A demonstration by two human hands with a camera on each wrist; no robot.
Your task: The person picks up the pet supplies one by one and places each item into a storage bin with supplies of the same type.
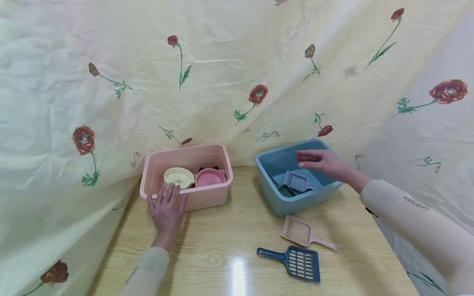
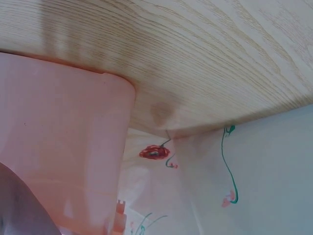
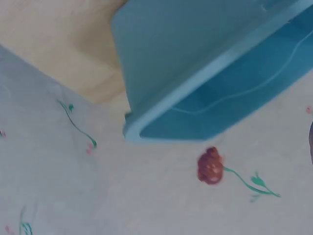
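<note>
My left hand rests on the front rim of a pink bin, its fingers extended over the edge. Inside that bin sit a cream bowl and a pink bowl, with dark pointed shapes behind the pink one. My right hand hovers above a blue bin, fingers loosely together and nothing in them. A lilac litter scoop and a dark green scoop lie in the blue bin, partly hidden by its front wall. The right wrist view shows the blue bin's side.
A pink litter scoop and a navy litter scoop lie on the wooden table before the blue bin. Flowered cloth hangs behind both bins and down the sides.
</note>
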